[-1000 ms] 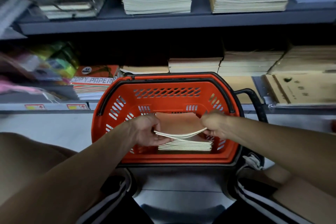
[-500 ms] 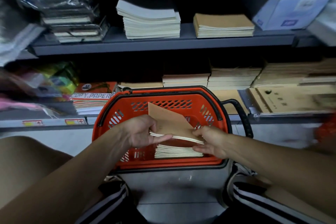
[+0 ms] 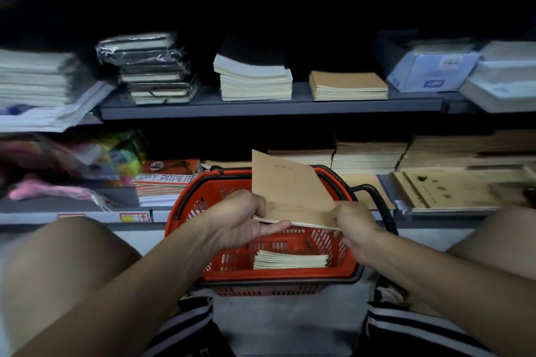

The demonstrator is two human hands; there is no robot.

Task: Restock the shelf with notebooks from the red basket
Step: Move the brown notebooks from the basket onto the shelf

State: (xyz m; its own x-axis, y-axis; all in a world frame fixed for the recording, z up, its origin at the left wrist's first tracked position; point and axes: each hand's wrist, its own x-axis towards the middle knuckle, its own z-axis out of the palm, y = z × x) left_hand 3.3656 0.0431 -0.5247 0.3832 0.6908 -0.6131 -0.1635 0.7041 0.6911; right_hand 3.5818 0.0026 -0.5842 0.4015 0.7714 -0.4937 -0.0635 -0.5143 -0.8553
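CHANGE: we have raised the notebooks (image 3: 290, 191) clear of the basket (image 3: 261, 277) | HANDS: left (image 3: 240, 219) and right (image 3: 352, 222) both grip them | NEXT: shelf (image 3: 272, 106)

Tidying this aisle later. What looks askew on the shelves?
The top book of the cream stack on the middle shelf sits twisted off its pile. Left of it, loose papers slump over the edge.
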